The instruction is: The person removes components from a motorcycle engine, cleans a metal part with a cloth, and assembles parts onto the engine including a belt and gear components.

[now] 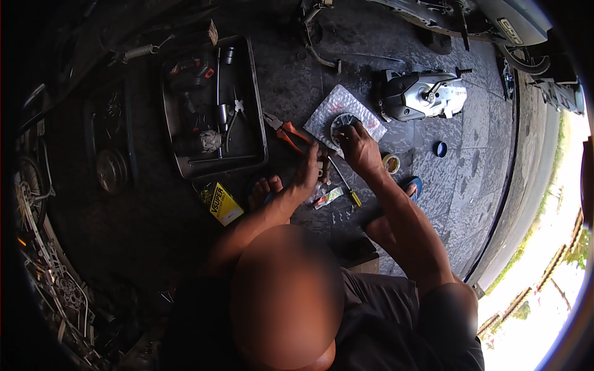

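A sheet of bubble wrap [328,112] lies on the dark floor, and a round metal part [344,119] with a ribbed rim rests on it. My right hand [361,149] is closed, its fingertips bent down onto that part and covering some of it. To its left my left hand [308,168] is curled, with its fingers bent inward; what they hold, if anything, is hidden. Orange-handled pliers [288,133] lie just beyond my left hand. Between my forearms are a screwdriver [354,195] with a yellow handle and a small colourful packet [328,198].
A black tray [260,133] holds a socket wrench, pliers and other tools. A silver engine cover [421,96] lies at the far right. Nearer are a tape roll [391,163], a blue ring [440,149] and a yellow box [223,204]. Motorcycle parts [55,266] line the left edge.
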`<control>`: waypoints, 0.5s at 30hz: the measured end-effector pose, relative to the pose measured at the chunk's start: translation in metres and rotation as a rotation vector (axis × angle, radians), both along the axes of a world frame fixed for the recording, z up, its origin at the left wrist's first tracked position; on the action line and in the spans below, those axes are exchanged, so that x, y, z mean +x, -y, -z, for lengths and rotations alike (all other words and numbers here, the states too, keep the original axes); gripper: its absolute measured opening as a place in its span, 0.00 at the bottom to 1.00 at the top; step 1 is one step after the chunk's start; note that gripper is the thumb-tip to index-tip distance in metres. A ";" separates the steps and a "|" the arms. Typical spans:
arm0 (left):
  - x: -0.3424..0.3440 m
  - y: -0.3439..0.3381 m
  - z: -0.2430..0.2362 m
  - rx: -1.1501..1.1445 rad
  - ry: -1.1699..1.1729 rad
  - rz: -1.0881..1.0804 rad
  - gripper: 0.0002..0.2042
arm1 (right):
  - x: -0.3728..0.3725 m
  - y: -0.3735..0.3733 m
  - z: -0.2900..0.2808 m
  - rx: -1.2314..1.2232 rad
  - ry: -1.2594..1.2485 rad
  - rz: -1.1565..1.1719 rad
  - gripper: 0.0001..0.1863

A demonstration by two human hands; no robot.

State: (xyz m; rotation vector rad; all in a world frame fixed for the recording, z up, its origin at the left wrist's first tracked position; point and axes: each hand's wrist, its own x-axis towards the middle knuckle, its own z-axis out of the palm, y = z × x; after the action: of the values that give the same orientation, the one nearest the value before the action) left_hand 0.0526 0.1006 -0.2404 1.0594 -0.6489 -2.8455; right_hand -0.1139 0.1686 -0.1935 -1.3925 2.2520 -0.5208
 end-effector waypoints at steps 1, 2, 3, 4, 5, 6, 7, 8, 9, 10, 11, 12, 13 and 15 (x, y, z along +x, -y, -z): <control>-0.001 0.000 -0.002 0.046 0.006 -0.007 0.30 | -0.005 -0.002 0.006 -0.009 -0.043 -0.033 0.10; 0.000 0.001 -0.003 0.093 0.016 -0.018 0.30 | -0.007 0.000 0.007 -0.019 -0.082 -0.069 0.10; 0.001 0.003 -0.004 0.129 0.006 -0.041 0.29 | -0.008 0.002 0.009 -0.028 -0.121 -0.105 0.10; 0.001 0.005 -0.005 0.165 -0.004 -0.064 0.29 | -0.010 0.002 0.009 -0.001 -0.135 -0.145 0.12; 0.002 0.005 -0.005 0.203 -0.014 -0.087 0.29 | -0.011 0.002 0.010 -0.008 -0.152 -0.160 0.12; 0.002 0.005 -0.005 0.216 -0.012 -0.101 0.29 | -0.011 0.003 0.011 -0.015 -0.169 -0.175 0.12; 0.002 0.005 -0.005 0.229 -0.011 -0.115 0.29 | -0.011 0.003 0.012 -0.021 -0.187 -0.190 0.12; 0.001 0.005 -0.004 0.242 -0.014 -0.125 0.29 | -0.013 0.002 0.015 -0.018 -0.192 -0.172 0.11; 0.000 0.005 -0.003 0.257 -0.015 -0.126 0.28 | -0.014 0.000 0.019 -0.040 -0.220 -0.181 0.11; -0.001 0.004 -0.003 0.273 -0.017 -0.126 0.28 | -0.016 -0.002 0.022 -0.062 -0.250 -0.190 0.11; -0.001 0.005 -0.003 0.286 -0.015 -0.130 0.28 | -0.015 0.000 0.021 -0.087 -0.275 -0.201 0.11; -0.001 0.006 -0.003 0.295 -0.004 -0.135 0.27 | -0.014 0.000 0.019 -0.088 -0.230 -0.170 0.12; -0.002 0.006 -0.003 0.303 0.007 -0.139 0.27 | -0.013 -0.002 0.017 -0.090 -0.187 -0.137 0.13; -0.002 0.009 -0.011 0.292 0.046 -0.161 0.27 | -0.002 0.001 -0.001 -0.095 -0.074 -0.083 0.15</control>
State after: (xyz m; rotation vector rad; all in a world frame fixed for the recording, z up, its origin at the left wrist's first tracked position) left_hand 0.0508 0.0919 -0.2297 1.1566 -0.1417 -2.8373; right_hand -0.1160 0.1679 -0.1924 -1.5688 2.2416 -0.5633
